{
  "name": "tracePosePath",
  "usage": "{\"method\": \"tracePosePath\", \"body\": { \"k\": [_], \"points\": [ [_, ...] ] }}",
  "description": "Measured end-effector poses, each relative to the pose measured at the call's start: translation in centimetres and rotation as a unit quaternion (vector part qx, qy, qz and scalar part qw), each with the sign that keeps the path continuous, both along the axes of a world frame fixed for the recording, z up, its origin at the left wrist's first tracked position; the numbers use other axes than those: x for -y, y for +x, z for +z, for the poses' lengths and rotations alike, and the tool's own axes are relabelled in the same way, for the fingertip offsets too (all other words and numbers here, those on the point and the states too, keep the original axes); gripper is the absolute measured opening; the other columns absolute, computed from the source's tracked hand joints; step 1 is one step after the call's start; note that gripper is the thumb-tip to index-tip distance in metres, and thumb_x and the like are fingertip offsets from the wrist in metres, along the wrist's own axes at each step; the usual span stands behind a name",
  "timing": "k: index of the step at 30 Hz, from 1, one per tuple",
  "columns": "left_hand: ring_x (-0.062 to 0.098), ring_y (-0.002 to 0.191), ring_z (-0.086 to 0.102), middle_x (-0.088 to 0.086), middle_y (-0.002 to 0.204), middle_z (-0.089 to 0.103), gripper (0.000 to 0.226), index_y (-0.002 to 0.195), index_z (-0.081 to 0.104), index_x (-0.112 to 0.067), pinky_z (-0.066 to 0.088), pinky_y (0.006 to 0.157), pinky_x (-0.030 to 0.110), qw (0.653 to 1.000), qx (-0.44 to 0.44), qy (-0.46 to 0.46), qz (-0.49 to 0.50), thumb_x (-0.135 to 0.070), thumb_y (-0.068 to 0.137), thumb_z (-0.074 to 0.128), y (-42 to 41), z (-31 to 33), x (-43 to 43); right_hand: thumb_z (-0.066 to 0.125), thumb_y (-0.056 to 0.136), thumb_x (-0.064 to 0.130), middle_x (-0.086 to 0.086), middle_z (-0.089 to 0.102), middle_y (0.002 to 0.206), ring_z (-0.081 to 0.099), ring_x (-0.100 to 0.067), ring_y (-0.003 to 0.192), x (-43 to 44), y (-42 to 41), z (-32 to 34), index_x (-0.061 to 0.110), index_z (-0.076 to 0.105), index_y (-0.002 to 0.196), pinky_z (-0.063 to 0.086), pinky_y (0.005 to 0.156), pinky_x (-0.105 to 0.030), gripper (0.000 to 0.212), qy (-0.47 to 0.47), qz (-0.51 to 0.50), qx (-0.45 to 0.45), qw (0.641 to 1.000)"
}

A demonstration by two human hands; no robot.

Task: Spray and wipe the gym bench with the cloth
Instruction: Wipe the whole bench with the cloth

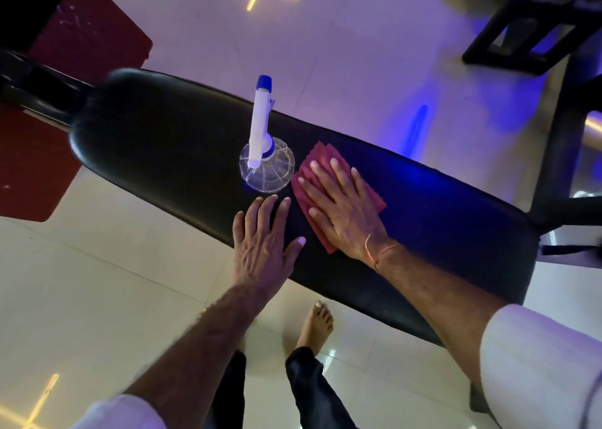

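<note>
Wiping appears underway: right hand (338,207) flat, pressing red cloth (314,181) mid-bench (156,135). Left hand (264,243) open, empty, at near edge. Spray bottle (265,165) stands unheld. Wetness indiscernible; both bench ends likely left.

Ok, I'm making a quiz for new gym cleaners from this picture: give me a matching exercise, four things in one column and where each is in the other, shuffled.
Things:
1. spray bottle
2. red cloth
3. left hand
4. bare foot

Places:
A. on the tiled floor beside the bench
B. flat under the right hand
C. standing upright mid-bench
D. open, at the near edge of the black gym bench, holding nothing

Pairs: 1-C, 2-B, 3-D, 4-A
</note>
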State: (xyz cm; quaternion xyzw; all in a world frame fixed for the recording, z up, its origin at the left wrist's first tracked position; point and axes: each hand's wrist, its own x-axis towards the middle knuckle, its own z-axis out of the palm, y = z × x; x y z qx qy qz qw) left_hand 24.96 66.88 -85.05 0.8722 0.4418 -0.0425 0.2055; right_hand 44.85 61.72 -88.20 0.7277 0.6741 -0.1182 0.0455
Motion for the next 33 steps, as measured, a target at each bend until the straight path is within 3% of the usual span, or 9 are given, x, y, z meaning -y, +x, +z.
{"method": "tracePosePath", "body": {
  "k": [3, 8, 12, 16, 17, 21, 26, 29, 33],
  "points": [
    [0.032, 0.153, 0.028, 0.009, 0.161, 0.036, 0.073, 0.159, 0.037, -0.017, 0.023, 0.124, 0.058, 1.000, -0.001, 0.001, 0.012, -0.056, 0.100, 0.054, -1.5, 0.3, -0.6, 0.014, 0.110, 0.053, 0.003, -0.008, 0.176, -0.009, -0.029, 0.162, 0.9, 1.3, 0.3, 0.037, -0.004, 0.166, 0.003, 0.130, -0.057, 0.061, -0.011, 0.035, -0.001, 0.999],
    [0.035, 0.152, 0.029, 0.010, 0.162, 0.036, 0.071, 0.157, 0.040, -0.015, 0.027, 0.122, 0.055, 1.000, 0.000, 0.017, 0.003, -0.053, 0.099, 0.057, -4.5, 0.0, -3.6, 0.017, 0.111, 0.048, -0.003, -0.001, 0.177, -0.003, -0.035, 0.162, 1.0, -6.1, -0.3, 0.031, 0.005, 0.168, 0.008, 0.129, -0.062, 0.060, 0.042, -0.204, -0.002, 0.978],
    [0.040, 0.147, 0.036, 0.014, 0.159, 0.041, 0.067, 0.155, 0.045, -0.016, 0.029, 0.117, 0.055, 0.998, 0.012, 0.036, -0.058, -0.052, 0.098, 0.052, -6.1, -0.7, -5.6, 0.025, 0.110, 0.048, -0.001, 0.007, 0.177, 0.003, -0.033, 0.163, 2.6, -7.1, -0.9, 0.035, 0.014, 0.167, 0.010, 0.128, -0.061, 0.059, 0.051, -0.033, -0.018, 0.998],
    [0.038, 0.146, 0.036, 0.012, 0.158, 0.042, 0.058, 0.154, 0.046, -0.019, 0.032, 0.114, 0.054, 0.995, 0.025, 0.037, -0.084, -0.043, 0.102, 0.056, -6.8, -0.9, -6.8, 0.025, 0.111, 0.047, -0.003, 0.007, 0.176, 0.003, -0.035, 0.162, 2.0, -9.6, -1.2, 0.032, 0.016, 0.167, 0.007, 0.129, -0.060, 0.059, 0.071, -0.327, 0.004, 0.942],
    [0.037, 0.144, 0.038, 0.012, 0.157, 0.042, 0.056, 0.153, 0.047, -0.019, 0.033, 0.112, 0.053, 0.995, 0.032, 0.036, -0.086, -0.040, 0.102, 0.057, -6.9, -0.9, -7.1, 0.025, 0.111, 0.047, -0.004, 0.009, 0.176, 0.004, -0.037, 0.162, 1.6, -11.8, -1.2, 0.031, 0.017, 0.167, 0.007, 0.129, -0.060, 0.059, 0.068, -0.342, 0.000, 0.937],
    [0.034, 0.140, 0.039, 0.009, 0.155, 0.044, 0.052, 0.152, 0.048, -0.019, 0.036, 0.108, 0.051, 0.995, 0.054, 0.010, -0.088, -0.038, 0.104, 0.054, -7.2, -0.5, -8.3, 0.024, 0.110, 0.051, -0.001, 0.011, 0.176, 0.008, -0.034, 0.162, 2.7, -13.4, -1.5, 0.034, 0.016, 0.167, 0.015, 0.128, -0.060, 0.060, 0.051, -0.157, -0.016, 0.986],
    [0.030, 0.142, 0.035, 0.005, 0.156, 0.039, 0.059, 0.155, 0.042, -0.021, 0.036, 0.109, 0.053, 0.994, 0.048, -0.049, -0.087, -0.044, 0.102, 0.054, -6.9, 0.8, -9.2, 0.022, 0.109, 0.057, -0.008, 0.008, 0.176, 0.004, -0.037, 0.162, 0.2, -16.7, -0.7, 0.023, 0.017, 0.167, 0.004, 0.130, -0.057, 0.068, 0.044, -0.390, -0.015, 0.920],
    [0.031, 0.141, 0.037, 0.006, 0.154, 0.039, 0.066, 0.157, 0.035, -0.020, 0.038, 0.108, 0.055, 0.991, 0.076, -0.099, -0.041, -0.048, 0.101, 0.055, -6.3, 1.9, -9.6, 0.032, 0.107, 0.057, -0.009, 0.005, 0.176, 0.000, -0.037, 0.162, 0.0, -17.7, -0.2, 0.020, 0.015, 0.168, 0.006, 0.131, -0.055, 0.073, 0.030, -0.330, -0.051, 0.942],
    [0.034, 0.144, 0.038, 0.012, 0.156, 0.036, 0.078, 0.160, 0.027, -0.013, 0.041, 0.110, 0.052, 0.977, 0.153, -0.146, 0.021, -0.046, 0.099, 0.062, -5.1, 3.8, -10.0, 0.043, 0.111, 0.032, -0.002, 0.008, 0.175, 0.003, -0.029, 0.163, 1.5, -15.2, 0.7, 0.024, 0.020, 0.166, 0.015, 0.130, -0.050, 0.061, 0.007, -0.305, -0.080, 0.949]
  ]
}}
